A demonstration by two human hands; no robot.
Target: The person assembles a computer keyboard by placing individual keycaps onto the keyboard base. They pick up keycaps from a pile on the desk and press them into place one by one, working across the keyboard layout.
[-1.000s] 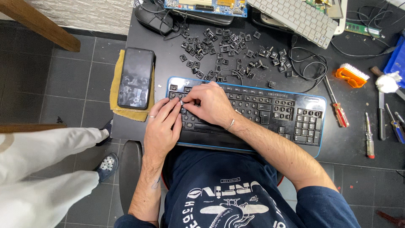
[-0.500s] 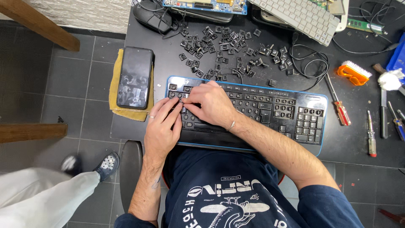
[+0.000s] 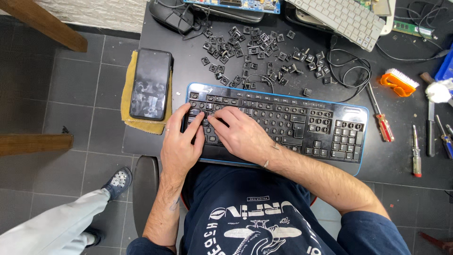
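A black keyboard with a blue rim (image 3: 325, 127) lies on the black desk in front of me. Both hands rest on its left part. My left hand (image 3: 181, 141) lies flat with its fingers spread over the leftmost keys. My right hand (image 3: 238, 132) comes in from the right, its fingertips pinched together on one key near the left end; whether it holds a loose keycap is hidden by the fingers. A heap of loose black keycaps (image 3: 250, 52) lies scattered on the desk beyond the keyboard.
A dark phone (image 3: 150, 84) lies on a yellow cloth at the desk's left edge. A white keyboard (image 3: 342, 19), cables, an orange brush (image 3: 398, 81) and several screwdrivers (image 3: 380, 118) sit right. Another person's leg and shoe (image 3: 115, 182) stand lower left.
The other person's leg has drawn back toward the lower left. My hands have barely shifted on the keyboard's left end.
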